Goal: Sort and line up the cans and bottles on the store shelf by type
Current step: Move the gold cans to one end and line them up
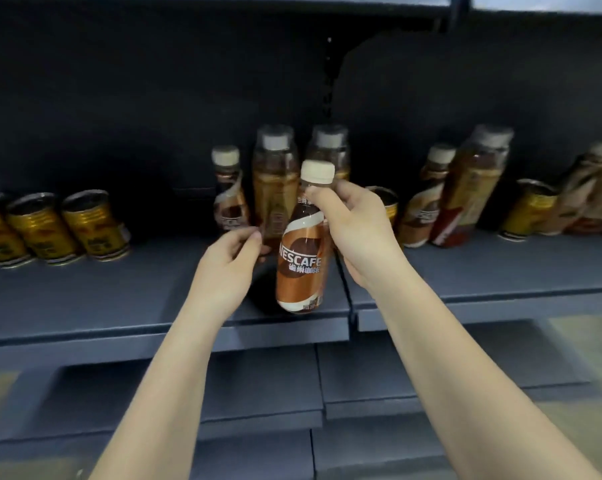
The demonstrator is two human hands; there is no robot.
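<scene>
My right hand grips a brown Nescafe coffee bottle by its neck, holding it above the front of the dark shelf. My left hand curls round the base of a tall tea bottle standing just behind. Beside that stand a second coffee bottle and another tall tea bottle. Three yellow cans line up at the left. To the right are a coffee bottle, a tea bottle, a yellow can and more bottles.
A yellow can stands partly hidden behind my right hand. A seam splits the shelf into two boards. Lower shelf boards lie below. The dark back panel closes the shelf behind the drinks.
</scene>
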